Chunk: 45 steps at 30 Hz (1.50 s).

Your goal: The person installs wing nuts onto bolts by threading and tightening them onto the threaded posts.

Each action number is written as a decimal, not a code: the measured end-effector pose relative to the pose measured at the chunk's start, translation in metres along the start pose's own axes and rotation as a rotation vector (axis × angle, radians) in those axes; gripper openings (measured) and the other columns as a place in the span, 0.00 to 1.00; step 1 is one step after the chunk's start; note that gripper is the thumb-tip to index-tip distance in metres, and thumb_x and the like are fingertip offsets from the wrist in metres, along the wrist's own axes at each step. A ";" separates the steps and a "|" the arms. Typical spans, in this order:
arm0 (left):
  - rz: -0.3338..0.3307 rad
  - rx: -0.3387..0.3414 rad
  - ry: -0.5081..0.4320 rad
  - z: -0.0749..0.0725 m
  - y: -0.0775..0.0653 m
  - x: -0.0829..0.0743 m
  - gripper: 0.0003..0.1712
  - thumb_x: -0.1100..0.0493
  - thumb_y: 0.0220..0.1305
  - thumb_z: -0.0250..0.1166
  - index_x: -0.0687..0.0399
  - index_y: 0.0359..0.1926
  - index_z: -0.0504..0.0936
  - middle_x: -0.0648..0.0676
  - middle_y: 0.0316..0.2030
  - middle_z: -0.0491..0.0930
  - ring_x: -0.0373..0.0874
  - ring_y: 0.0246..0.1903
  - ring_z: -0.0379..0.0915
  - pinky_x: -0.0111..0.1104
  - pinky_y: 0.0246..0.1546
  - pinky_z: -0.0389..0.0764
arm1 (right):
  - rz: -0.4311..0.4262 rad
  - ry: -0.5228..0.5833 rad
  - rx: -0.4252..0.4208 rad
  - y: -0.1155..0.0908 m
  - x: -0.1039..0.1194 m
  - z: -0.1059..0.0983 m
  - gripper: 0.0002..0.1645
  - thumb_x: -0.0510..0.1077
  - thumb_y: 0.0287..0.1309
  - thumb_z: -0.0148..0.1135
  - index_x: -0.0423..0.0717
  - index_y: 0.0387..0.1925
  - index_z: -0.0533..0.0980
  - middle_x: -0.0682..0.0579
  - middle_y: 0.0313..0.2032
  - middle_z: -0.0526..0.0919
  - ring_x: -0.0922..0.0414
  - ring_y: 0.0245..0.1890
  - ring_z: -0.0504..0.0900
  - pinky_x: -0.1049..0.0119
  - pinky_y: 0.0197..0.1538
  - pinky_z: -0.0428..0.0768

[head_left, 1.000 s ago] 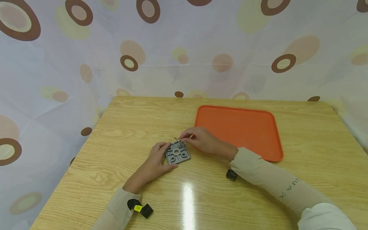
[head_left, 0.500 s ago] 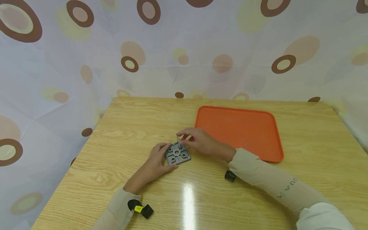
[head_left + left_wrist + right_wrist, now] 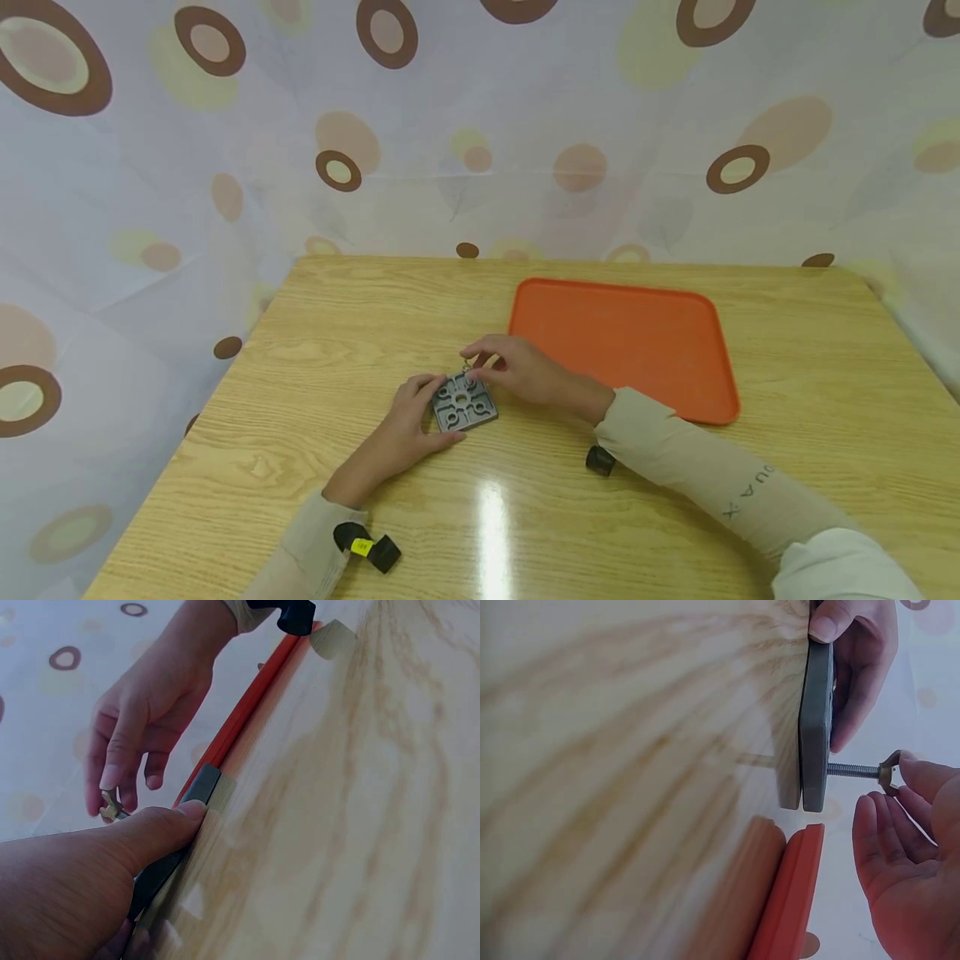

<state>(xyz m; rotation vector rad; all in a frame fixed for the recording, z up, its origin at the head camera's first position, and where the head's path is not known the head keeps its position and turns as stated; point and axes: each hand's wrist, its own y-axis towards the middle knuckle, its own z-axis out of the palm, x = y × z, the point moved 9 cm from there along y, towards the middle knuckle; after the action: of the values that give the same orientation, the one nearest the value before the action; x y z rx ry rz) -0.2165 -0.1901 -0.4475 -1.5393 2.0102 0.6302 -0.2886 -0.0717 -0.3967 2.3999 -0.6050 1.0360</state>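
A square grey plate [image 3: 463,412] with round recesses and ribs lies flat on the wooden table. My left hand [image 3: 403,429] grips its left side, the thumb along the near edge and the fingers at the far left corner. From the plate's far corner a threaded bolt [image 3: 853,770] stands upright, best seen in the right wrist view. A brass-coloured wing nut [image 3: 886,774] sits at the bolt's top end. My right hand [image 3: 525,367] pinches this wing nut between thumb and fingers, with a stretch of bare thread showing below it.
An orange tray [image 3: 622,342] lies on the table [image 3: 360,317] behind and right of the plate, partly under the right forearm. Black wrist cameras [image 3: 386,553] hang by both sleeves. A patterned curtain [image 3: 525,108] stands behind the table.
My right hand's fingertips have shifted slightly left and changed their hold on the wing nut since a second ago. The plate and left hand stay in place.
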 end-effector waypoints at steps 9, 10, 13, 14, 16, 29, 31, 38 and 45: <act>0.025 -0.016 0.002 -0.001 0.000 -0.002 0.50 0.42 0.53 0.68 0.60 0.69 0.57 0.56 0.62 0.56 0.48 0.59 0.53 0.44 0.57 0.63 | 0.018 -0.013 -0.020 -0.004 -0.002 -0.005 0.20 0.44 0.60 0.60 0.39 0.52 0.75 0.51 0.47 0.79 0.61 0.43 0.77 0.65 0.44 0.77; 0.024 -0.015 0.002 -0.001 0.001 -0.001 0.50 0.42 0.53 0.68 0.60 0.69 0.57 0.56 0.62 0.56 0.48 0.59 0.53 0.44 0.57 0.62 | 0.023 -0.019 -0.022 -0.005 -0.003 -0.006 0.20 0.45 0.61 0.59 0.40 0.52 0.76 0.52 0.46 0.79 0.61 0.43 0.77 0.65 0.44 0.77; 0.021 -0.015 0.002 0.000 0.001 -0.001 0.50 0.41 0.52 0.68 0.59 0.69 0.57 0.56 0.63 0.56 0.49 0.59 0.53 0.44 0.58 0.62 | 0.034 -0.028 -0.024 -0.006 -0.004 -0.007 0.18 0.45 0.62 0.59 0.40 0.51 0.76 0.55 0.45 0.80 0.62 0.42 0.77 0.65 0.44 0.76; 0.019 -0.014 0.001 0.000 0.001 -0.001 0.50 0.41 0.52 0.68 0.59 0.69 0.57 0.56 0.63 0.56 0.49 0.60 0.53 0.44 0.58 0.62 | 0.034 -0.030 -0.027 -0.006 -0.005 -0.008 0.18 0.45 0.62 0.58 0.41 0.51 0.77 0.55 0.45 0.80 0.63 0.42 0.77 0.64 0.44 0.76; 0.018 -0.011 0.001 0.000 0.001 -0.001 0.50 0.41 0.53 0.68 0.59 0.69 0.56 0.56 0.63 0.55 0.49 0.60 0.53 0.44 0.58 0.62 | 0.033 -0.032 -0.032 -0.006 -0.004 -0.009 0.17 0.44 0.62 0.58 0.41 0.50 0.77 0.55 0.44 0.80 0.63 0.42 0.77 0.64 0.44 0.76; 0.021 -0.014 0.010 -0.001 0.000 0.000 0.50 0.41 0.53 0.68 0.59 0.69 0.56 0.56 0.62 0.56 0.48 0.60 0.52 0.44 0.59 0.60 | 0.038 -0.081 -0.074 -0.004 -0.003 -0.011 0.09 0.43 0.62 0.58 0.47 0.42 0.81 0.56 0.38 0.83 0.65 0.37 0.77 0.69 0.41 0.76; 0.018 -0.010 0.010 0.000 0.000 0.001 0.50 0.41 0.53 0.68 0.59 0.69 0.56 0.56 0.62 0.56 0.48 0.60 0.52 0.43 0.59 0.61 | 0.043 -0.083 -0.073 -0.004 -0.003 -0.009 0.09 0.43 0.62 0.58 0.48 0.41 0.81 0.55 0.37 0.83 0.66 0.36 0.77 0.69 0.40 0.76; 0.006 -0.006 0.015 0.001 0.001 0.001 0.50 0.41 0.53 0.67 0.59 0.69 0.56 0.56 0.63 0.56 0.48 0.60 0.52 0.43 0.59 0.61 | 0.036 -0.081 -0.084 -0.005 -0.002 -0.010 0.09 0.43 0.62 0.58 0.46 0.41 0.81 0.56 0.37 0.83 0.65 0.36 0.78 0.69 0.39 0.77; 0.017 -0.017 0.008 0.001 0.001 0.002 0.50 0.41 0.53 0.67 0.59 0.69 0.57 0.55 0.62 0.56 0.48 0.60 0.53 0.44 0.58 0.62 | 0.042 -0.045 -0.041 -0.005 -0.003 -0.004 0.15 0.45 0.62 0.58 0.44 0.49 0.78 0.56 0.43 0.81 0.64 0.40 0.77 0.70 0.42 0.76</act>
<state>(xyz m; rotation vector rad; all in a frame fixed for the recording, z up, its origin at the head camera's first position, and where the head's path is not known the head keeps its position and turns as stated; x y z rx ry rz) -0.2175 -0.1905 -0.4499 -1.5380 2.0315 0.6498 -0.2906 -0.0649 -0.3977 2.3901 -0.6884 0.9799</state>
